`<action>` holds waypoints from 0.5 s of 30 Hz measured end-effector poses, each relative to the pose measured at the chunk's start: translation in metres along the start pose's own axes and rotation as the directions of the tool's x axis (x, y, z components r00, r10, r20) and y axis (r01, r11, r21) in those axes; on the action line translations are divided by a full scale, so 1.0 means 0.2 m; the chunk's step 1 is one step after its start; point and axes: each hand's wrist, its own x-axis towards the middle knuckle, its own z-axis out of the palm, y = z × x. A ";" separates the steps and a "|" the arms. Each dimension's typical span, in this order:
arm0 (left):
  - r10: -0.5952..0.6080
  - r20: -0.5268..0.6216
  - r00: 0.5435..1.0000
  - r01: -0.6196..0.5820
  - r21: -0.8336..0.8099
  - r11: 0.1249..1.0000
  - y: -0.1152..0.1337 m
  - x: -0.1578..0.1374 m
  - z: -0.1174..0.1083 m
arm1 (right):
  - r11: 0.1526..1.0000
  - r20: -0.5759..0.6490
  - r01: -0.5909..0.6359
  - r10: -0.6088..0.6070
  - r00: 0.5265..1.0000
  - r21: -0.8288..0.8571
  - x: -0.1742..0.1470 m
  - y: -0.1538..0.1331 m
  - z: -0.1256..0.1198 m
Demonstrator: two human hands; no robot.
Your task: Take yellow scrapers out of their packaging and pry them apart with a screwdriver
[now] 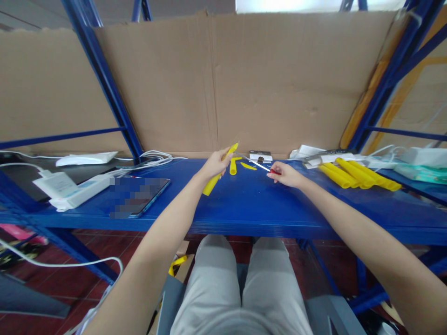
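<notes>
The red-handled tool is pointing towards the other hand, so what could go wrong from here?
The tool in the right hand could slip: its far end is close to the left hand, so it might jab the fingers. The yellow tube might also be scratched or nicked. Separately, the phone lies near the table's front edge, beside the left forearm, so a careless swing might knock it off.
</notes>
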 end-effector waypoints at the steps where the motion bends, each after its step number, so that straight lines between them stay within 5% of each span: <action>1: 0.004 0.000 1.000 -0.004 -0.001 1.000 0.00 0.00 0.00 | 1.000 -0.013 0.007 -0.007 1.000 0.009 0.00 0.00 0.01; 10: 0.006 -0.009 1.000 -0.006 -0.016 1.000 0.00 0.00 0.00 | 0.997 0.074 -0.028 0.033 0.997 -0.071 -0.01 -0.05 -0.01; 15: -0.003 0.013 1.000 0.003 -0.039 0.999 -0.01 0.01 0.01 | 1.000 0.002 -0.016 0.016 1.000 -0.016 0.00 -0.01 0.00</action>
